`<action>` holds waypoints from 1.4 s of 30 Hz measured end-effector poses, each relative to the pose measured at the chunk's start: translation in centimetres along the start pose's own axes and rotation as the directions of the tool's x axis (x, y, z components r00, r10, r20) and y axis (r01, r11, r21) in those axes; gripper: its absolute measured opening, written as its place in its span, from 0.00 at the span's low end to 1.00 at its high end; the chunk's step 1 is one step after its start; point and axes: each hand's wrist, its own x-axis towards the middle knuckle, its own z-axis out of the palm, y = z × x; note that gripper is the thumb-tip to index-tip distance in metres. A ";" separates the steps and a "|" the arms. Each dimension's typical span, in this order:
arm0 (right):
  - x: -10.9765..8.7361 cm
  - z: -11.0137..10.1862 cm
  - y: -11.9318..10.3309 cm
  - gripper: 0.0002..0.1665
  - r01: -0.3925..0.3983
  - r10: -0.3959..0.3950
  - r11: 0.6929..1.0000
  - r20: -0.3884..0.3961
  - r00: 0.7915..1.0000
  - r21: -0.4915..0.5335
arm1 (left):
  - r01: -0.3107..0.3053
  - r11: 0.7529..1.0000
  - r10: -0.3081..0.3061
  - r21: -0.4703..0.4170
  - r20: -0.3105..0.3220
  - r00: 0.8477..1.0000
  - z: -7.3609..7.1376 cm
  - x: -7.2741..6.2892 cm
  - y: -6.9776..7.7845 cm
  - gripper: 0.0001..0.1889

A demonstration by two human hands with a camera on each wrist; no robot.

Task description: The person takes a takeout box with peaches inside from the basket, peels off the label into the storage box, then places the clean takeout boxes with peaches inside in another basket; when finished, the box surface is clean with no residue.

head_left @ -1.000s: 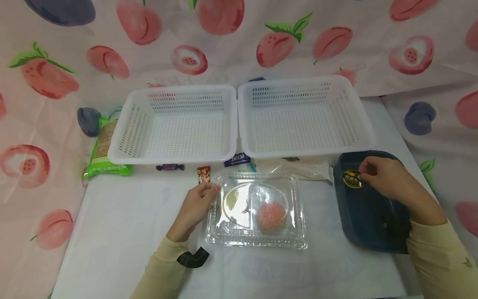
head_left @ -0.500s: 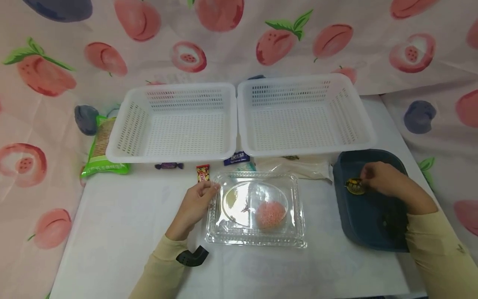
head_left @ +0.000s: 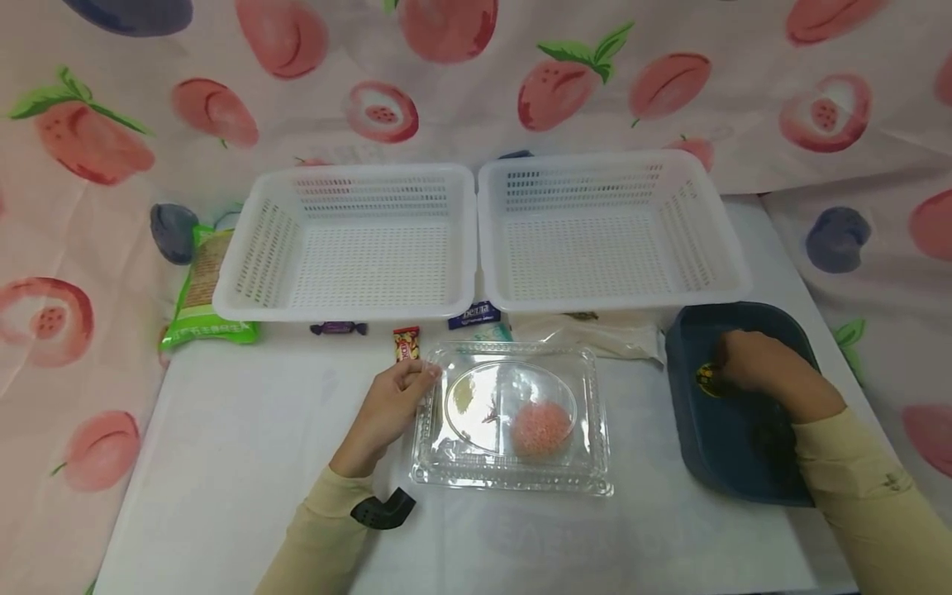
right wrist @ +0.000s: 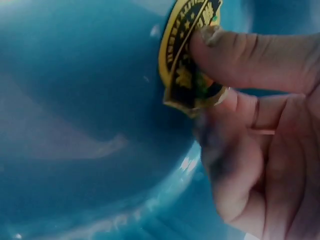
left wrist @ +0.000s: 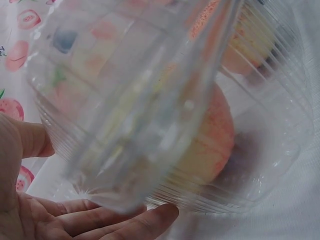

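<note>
White tabletop (head_left: pixel 260 446), label (right wrist: pixel 178 62) pinched in right grip (head_left: pixel 766 370)

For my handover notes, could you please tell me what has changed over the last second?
The right hand, pinching the printed label, has moved lower into the dark blue tub, and the head view now shows less of the label. Nothing was let go. The left hand still holds the clear container, which stayed put.

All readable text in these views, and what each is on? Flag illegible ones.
"...LITY FRESH": black-and-gold sticker; start cut off, other characters partly covered by right hand.
"Белла": blue packet; line below too small.
Green bag: characters too small.
Red wrapper: too small.
White tablecloth: faint lettering, unreadable.
</note>
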 end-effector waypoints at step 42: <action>1.5 -19.0 -9.5 0.28 0.188 -0.147 0.975 -0.290 0.946 0.120 | 0.012 1.000 -0.012 -0.011 -0.051 0.999 -0.6 0.4 0.4 0.18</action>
